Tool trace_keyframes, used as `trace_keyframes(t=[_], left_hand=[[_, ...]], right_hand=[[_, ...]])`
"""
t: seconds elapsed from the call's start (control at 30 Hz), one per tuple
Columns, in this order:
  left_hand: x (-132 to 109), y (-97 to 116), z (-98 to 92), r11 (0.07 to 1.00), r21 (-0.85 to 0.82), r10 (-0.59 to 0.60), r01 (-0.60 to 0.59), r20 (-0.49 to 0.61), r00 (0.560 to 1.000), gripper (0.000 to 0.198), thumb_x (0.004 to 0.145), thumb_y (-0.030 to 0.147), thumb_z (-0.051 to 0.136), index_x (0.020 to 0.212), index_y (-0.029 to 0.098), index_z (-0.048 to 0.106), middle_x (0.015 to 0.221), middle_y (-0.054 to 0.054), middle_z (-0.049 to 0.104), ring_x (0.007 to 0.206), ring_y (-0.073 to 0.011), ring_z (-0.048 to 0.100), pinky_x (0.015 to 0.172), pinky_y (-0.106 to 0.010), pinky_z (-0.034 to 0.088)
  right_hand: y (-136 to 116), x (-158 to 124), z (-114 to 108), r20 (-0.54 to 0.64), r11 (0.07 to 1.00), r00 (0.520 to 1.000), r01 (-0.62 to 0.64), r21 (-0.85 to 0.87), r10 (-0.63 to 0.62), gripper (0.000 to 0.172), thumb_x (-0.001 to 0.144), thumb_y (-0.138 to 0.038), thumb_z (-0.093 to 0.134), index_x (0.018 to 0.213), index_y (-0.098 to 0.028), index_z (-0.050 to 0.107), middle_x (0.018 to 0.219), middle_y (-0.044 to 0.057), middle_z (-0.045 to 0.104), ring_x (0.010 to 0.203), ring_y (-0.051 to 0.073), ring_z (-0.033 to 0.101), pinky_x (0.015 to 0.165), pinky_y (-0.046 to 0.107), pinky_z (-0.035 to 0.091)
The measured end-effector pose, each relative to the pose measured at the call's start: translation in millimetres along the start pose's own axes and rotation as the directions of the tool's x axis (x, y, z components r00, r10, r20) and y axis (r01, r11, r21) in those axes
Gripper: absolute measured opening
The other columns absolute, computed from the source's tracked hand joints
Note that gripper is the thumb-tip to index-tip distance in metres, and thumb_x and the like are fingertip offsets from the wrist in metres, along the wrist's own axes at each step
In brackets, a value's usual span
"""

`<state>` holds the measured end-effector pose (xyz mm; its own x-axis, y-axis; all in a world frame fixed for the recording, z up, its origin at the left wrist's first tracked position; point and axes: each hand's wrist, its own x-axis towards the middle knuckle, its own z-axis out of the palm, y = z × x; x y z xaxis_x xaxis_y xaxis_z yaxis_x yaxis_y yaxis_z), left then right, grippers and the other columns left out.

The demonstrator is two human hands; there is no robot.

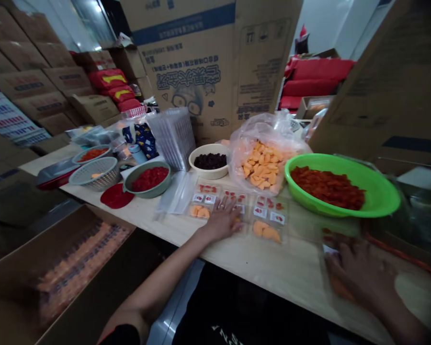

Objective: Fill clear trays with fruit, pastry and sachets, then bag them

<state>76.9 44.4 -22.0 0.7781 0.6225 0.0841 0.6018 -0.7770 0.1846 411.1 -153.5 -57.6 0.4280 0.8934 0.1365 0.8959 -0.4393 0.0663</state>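
My left hand [222, 221] lies flat with spread fingers over a clear compartment tray [241, 197], hiding much of it. To its left and right are similar trays holding small red pieces, printed sachets and orange slices [266, 232]. At the table's right, my right hand [362, 273] rests over another clear tray [331, 249], fingers apart; blur hides the details. Behind the trays stand a green basin [380, 194] of red-orange pieces, a plastic bag [237, 148] of orange slices and a cream bowl [210, 174] of dark pieces.
A grey-green bowl [149, 192] of red pieces, a red lid [117, 197] and a perforated basket [100, 176] stand at left. Stacked clear trays [172, 136] lean near a large carton [258, 72]. Below the table's left edge, an open carton [7, 273] holds rows of filled packs.
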Motion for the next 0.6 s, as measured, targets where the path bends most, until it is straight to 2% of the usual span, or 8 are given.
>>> trace_keyframes(t=[0.07,0.17,0.23,0.3,0.4,0.47,0.53,0.6], left_hand=[[3,-12,7.8,1.000,-0.023,-0.015,0.018,0.110,0.994,0.064,0.098,0.059,0.040,0.152,0.025,0.037,0.164,-0.011,0.025,0.153,-0.0370,0.012,0.119,-0.064,0.015],[8,-8,19.7,0.996,-0.082,-0.020,0.037,0.198,0.980,0.075,0.097,0.066,0.030,0.158,0.022,0.025,0.166,-0.013,0.016,0.153,-0.0374,0.008,0.120,-0.062,0.011],[9,-12,18.1,0.992,-0.124,0.001,0.023,0.188,0.982,0.079,0.097,0.067,0.029,0.159,0.019,0.021,0.166,-0.015,0.015,0.153,-0.0353,0.010,0.121,-0.058,0.012],[6,-31,7.9,0.990,-0.133,-0.041,0.055,0.106,0.994,0.072,0.100,0.061,0.028,0.159,0.020,0.021,0.165,-0.014,0.019,0.153,-0.0314,0.015,0.122,-0.055,0.014],[-4,-80,-11.9,0.971,-0.068,-0.232,0.230,-0.015,0.973,0.060,0.102,0.050,0.031,0.155,0.023,0.031,0.164,-0.012,0.024,0.153,-0.0326,0.016,0.121,-0.056,0.015],[-11,-108,-18.8,0.953,-0.039,-0.299,0.301,0.052,0.953,0.059,0.101,0.054,0.035,0.153,0.027,0.036,0.165,-0.010,0.023,0.152,-0.0368,0.014,0.119,-0.060,0.016],[-17,-118,-17.9,0.951,-0.048,-0.295,0.306,0.159,0.942,0.064,0.098,0.061,0.035,0.155,0.031,0.032,0.166,-0.007,0.018,0.152,-0.0391,0.011,0.118,-0.063,0.017],[-22,-110,-11.6,0.956,-0.069,-0.267,0.285,0.193,0.944,0.068,0.097,0.065,0.031,0.157,0.032,0.026,0.167,-0.007,0.012,0.153,-0.0393,0.006,0.117,-0.063,0.018]], right_hand=[[-42,14,-17,0.026,0.998,0.999,0.046,-0.052,-0.045,0.045,0.092,-0.039,0.043,0.114,-0.010,0.070,0.134,0.029,0.054,0.128,0.045,0.046,0.098,0.060,0.039],[-121,38,-30,0.001,0.982,0.982,0.187,0.023,-0.187,0.054,0.098,-0.037,0.034,0.141,-0.012,0.054,0.148,0.024,0.044,0.136,0.040,0.041,0.103,0.056,0.039],[-164,51,-27,-0.015,0.974,0.976,0.218,0.071,-0.217,0.053,0.101,-0.037,0.029,0.148,-0.019,0.047,0.156,0.019,0.037,0.141,0.038,0.036,0.104,0.057,0.038],[-187,60,-16,-0.004,0.974,0.977,0.215,0.071,-0.215,0.053,0.102,-0.038,0.028,0.150,-0.022,0.044,0.159,0.017,0.032,0.144,0.037,0.032,0.104,0.059,0.036],[-183,63,4,0.016,0.977,0.978,0.209,0.029,-0.210,0.055,0.102,-0.041,0.026,0.151,-0.023,0.044,0.160,0.015,0.030,0.146,0.035,0.029,0.106,0.061,0.033],[-162,60,14,0.012,0.980,0.980,0.199,0.007,-0.199,0.056,0.102,-0.042,0.023,0.150,-0.023,0.045,0.161,0.013,0.030,0.146,0.034,0.029,0.107,0.061,0.033],[-137,57,21,0.027,0.981,0.980,0.196,0.004,-0.196,0.057,0.101,-0.043,0.022,0.149,-0.023,0.046,0.161,0.013,0.030,0.145,0.035,0.032,0.106,0.062,0.034],[-116,53,24,0.054,0.980,0.979,0.197,0.017,-0.198,0.059,0.100,-0.044,0.023,0.149,-0.023,0.047,0.160,0.014,0.031,0.143,0.036,0.035,0.105,0.062,0.035]])
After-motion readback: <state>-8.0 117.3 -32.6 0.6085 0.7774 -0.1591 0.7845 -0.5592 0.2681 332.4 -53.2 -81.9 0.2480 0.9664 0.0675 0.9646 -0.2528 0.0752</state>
